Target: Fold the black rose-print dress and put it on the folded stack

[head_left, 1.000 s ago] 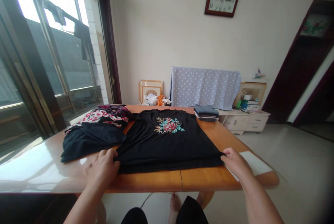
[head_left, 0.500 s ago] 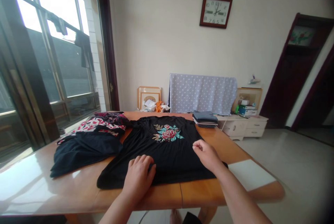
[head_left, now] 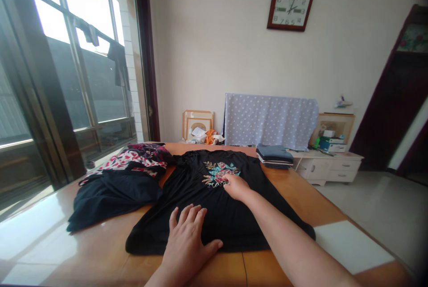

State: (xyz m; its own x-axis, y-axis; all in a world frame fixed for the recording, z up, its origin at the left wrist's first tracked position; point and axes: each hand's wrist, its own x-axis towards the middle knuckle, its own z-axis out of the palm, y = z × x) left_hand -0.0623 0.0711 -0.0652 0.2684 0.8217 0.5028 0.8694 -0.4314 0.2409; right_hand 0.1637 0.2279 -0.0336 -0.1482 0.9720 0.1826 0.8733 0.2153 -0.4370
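A black shirt [head_left: 197, 197] with a beaded red rose and teal leaves [head_left: 214, 172] on its front is spread out on the wooden table. My left hand [head_left: 189, 233] rests on the shirt's near edge, palm down with fingers spread. Reaching farther across, my right hand [head_left: 236, 187] has its fingers curled in a pinch on the cloth at the lower part of the rose design. Its fingertips are partly hidden by the hand. Creases run across the fabric to the left of the design.
Left of the shirt lies a loose heap of dark and patterned clothes [head_left: 117, 193]. A folded clothes stack [head_left: 274, 156] sits at the table's far right. White sheet [head_left: 354, 244] lies on the near right corner. Behind the table stand a cloth-draped object [head_left: 270, 119] and a white cabinet [head_left: 331, 168].
My right hand has moved forward and left from the shirt's right side onto the rose design. My left hand's fingers have spread out. The view has turned slightly left.
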